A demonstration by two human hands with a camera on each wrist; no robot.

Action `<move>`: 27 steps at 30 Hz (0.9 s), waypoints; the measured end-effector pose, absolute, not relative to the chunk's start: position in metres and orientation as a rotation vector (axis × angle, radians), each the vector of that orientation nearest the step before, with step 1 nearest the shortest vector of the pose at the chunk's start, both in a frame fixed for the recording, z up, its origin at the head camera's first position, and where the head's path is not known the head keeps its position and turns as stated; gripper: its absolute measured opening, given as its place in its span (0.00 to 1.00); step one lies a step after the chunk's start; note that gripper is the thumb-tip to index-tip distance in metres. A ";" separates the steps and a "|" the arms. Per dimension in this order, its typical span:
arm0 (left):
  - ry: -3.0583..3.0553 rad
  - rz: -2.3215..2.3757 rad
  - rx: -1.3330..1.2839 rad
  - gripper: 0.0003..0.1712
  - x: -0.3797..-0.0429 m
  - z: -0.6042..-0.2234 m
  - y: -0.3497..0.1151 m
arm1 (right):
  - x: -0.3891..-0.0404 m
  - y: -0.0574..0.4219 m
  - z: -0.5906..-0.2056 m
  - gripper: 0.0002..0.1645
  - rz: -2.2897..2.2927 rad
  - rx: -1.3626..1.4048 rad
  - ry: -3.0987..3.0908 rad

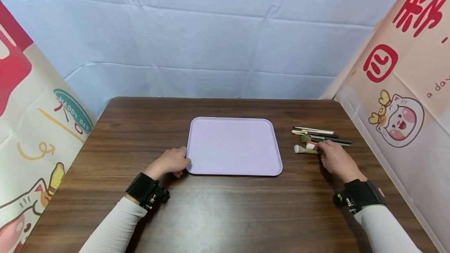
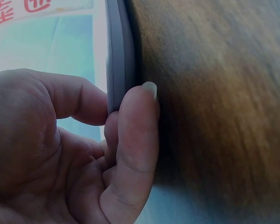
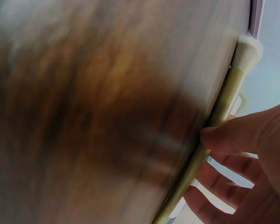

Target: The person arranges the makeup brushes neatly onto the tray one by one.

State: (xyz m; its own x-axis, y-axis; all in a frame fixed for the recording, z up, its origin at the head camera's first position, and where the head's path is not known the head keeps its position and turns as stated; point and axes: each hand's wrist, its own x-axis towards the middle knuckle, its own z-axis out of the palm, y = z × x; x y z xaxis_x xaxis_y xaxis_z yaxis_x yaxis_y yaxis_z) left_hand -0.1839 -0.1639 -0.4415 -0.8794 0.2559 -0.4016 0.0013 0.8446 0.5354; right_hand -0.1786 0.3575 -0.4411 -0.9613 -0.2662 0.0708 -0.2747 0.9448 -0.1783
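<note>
A pale lilac rectangular tray (image 1: 233,147) lies on the table. At its near left corner my left hand (image 1: 171,161) pinches the rim; in the left wrist view the tray's edge (image 2: 119,56) runs in between thumb and curled fingers. To the right of the tray my right hand (image 1: 336,159) is at a makeup brush (image 1: 306,150) with white bristles and an olive-green handle. The right wrist view has the thumb on one side of that brush's handle (image 3: 224,105) and the fingers on the other. The brush lies low along the table.
Just beyond my right hand lie several more brushes (image 1: 334,140), some dark green, side by side with thin pale sticks (image 1: 314,130). The brown wooden table (image 1: 225,214) is bounded by a pale cloth (image 1: 211,50) behind and printed cloths at both sides.
</note>
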 end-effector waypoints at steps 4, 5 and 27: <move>2.559 0.737 0.184 0.10 -0.184 -0.442 -0.164 | -0.180 0.359 -0.442 0.11 0.279 0.446 -3.058; 2.560 0.735 0.185 0.10 -0.184 -0.442 -0.163 | -0.181 0.359 -0.441 0.10 0.277 0.445 -3.062; 2.556 0.712 0.192 0.12 -0.186 -0.442 -0.163 | -0.178 0.335 -0.424 0.16 0.283 0.509 -3.067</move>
State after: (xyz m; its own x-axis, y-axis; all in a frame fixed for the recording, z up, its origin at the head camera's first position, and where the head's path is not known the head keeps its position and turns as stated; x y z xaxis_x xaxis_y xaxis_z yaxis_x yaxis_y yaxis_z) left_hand -0.1859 -0.1631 -0.4422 -0.8763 0.2550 -0.4088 0.0070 0.8552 0.5183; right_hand -0.1776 0.3352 -0.4240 -0.9466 -0.3186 0.0488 -0.3222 0.9304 -0.1750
